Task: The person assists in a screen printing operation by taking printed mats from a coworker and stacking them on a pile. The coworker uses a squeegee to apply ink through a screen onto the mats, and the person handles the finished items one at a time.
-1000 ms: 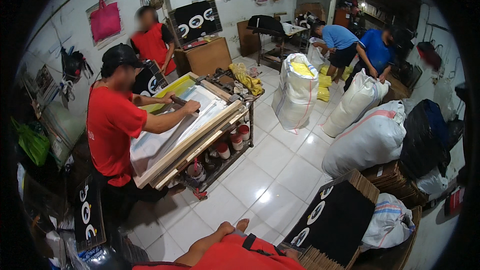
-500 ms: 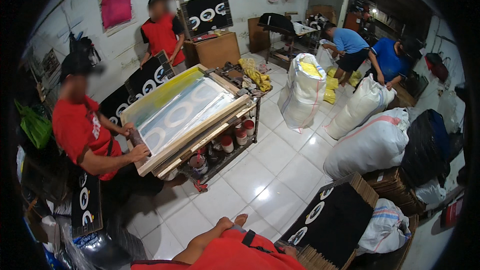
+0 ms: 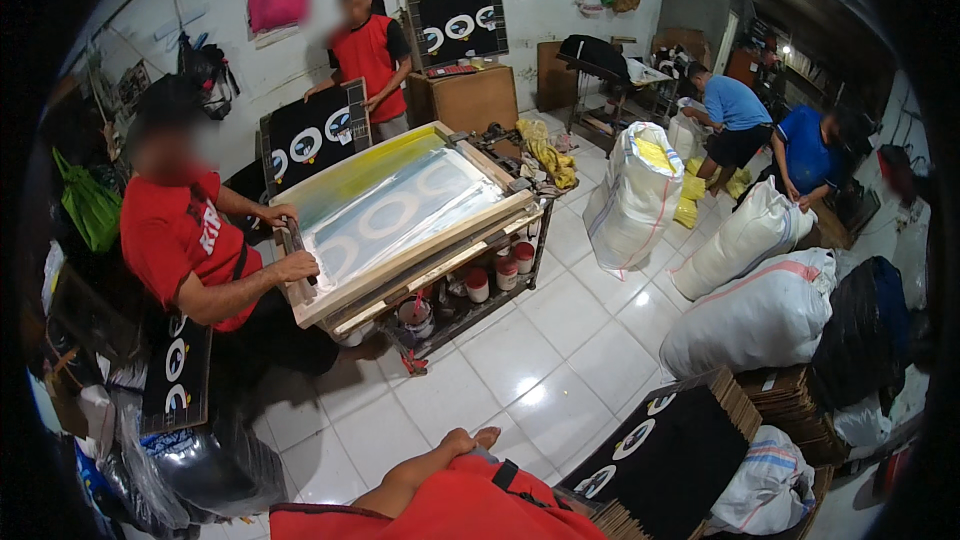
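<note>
My left hand (image 3: 462,442) rests at the front of my red shirt (image 3: 450,500), its fingers mostly turned away and too small to read. My right hand is hidden beyond the shirt. To my right lies a stack of boards (image 3: 650,460) carrying black cloth with white oval prints. Across from me, a co-worker in red grips a squeegee (image 3: 296,248) with both hands at the left end of a wooden-framed printing screen (image 3: 400,210). A second person in red holds a board with black printed cloth (image 3: 314,138) behind the screen.
The screen lies on a low rack (image 3: 480,315) with paint tubs (image 3: 477,285) beneath. White sacks (image 3: 632,200) line the right side, where two people in blue bend over them. A plastic-wrapped bundle (image 3: 215,470) sits at lower left. White floor tiles (image 3: 520,360) run between.
The room has shifted rightward in my view. The person behind the screen has brought the printed board more upright beside the frame. The co-worker's hands remain on the squeegee at the screen's left end.
</note>
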Available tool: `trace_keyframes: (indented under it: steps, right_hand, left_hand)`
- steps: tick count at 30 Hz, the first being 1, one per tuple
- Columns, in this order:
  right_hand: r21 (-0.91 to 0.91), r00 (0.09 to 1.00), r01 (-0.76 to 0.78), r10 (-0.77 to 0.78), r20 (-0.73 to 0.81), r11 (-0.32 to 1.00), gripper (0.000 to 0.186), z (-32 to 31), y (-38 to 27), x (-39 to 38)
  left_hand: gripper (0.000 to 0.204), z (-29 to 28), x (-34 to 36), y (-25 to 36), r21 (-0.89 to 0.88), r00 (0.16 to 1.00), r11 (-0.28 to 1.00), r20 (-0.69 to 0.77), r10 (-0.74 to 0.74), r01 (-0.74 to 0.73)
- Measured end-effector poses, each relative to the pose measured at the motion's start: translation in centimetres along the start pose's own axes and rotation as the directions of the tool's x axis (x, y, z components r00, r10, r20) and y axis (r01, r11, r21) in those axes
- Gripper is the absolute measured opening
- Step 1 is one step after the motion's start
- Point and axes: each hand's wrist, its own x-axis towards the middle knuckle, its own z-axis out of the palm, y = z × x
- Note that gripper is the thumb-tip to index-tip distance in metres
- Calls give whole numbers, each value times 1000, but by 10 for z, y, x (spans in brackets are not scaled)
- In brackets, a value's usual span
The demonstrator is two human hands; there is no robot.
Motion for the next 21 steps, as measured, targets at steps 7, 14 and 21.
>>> trace_keyframes:
  steps: [7,14,21]
  right_hand:
    - [38,1000,-16,16,-4,999,27,-17,-13,-4]
    - [121,999,-42,45,-22,992,28,-20,-22,-4]
    - [264,989,-128,143,-37,956,18,-5,-18,-13]
  left_hand:
    - [48,-3,-12,8,-87,999,995,-16,-46,44]
    - [51,-19,-7,25,-80,999,996,-19,-33,32]
    - [49,-15,-13,8,-41,999,998,-12,-44,43]
